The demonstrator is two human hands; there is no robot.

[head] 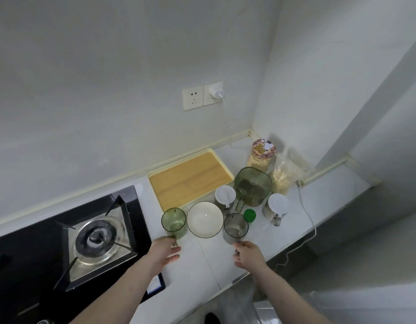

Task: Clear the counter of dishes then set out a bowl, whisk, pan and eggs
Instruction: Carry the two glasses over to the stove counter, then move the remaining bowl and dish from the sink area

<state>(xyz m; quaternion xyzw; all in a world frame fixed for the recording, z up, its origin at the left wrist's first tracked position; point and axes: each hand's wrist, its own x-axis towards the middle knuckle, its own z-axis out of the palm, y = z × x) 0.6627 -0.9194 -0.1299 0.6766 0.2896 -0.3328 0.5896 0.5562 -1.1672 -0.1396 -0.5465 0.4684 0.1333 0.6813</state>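
Hands: left hand (166,250) grips green mug (173,222) handle; right hand (248,253) grips grey mug (235,228) handle.
Bowl (205,219): between mugs, on bench (293,220); tray (190,177) at 11 o'clock.

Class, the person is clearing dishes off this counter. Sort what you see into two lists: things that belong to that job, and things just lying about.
Belong to the job:
green cup, at the left hand
white bowl
grey cup, at the right hand

Lying about:
wooden tray
green jug
snack jar
stove
wall plug
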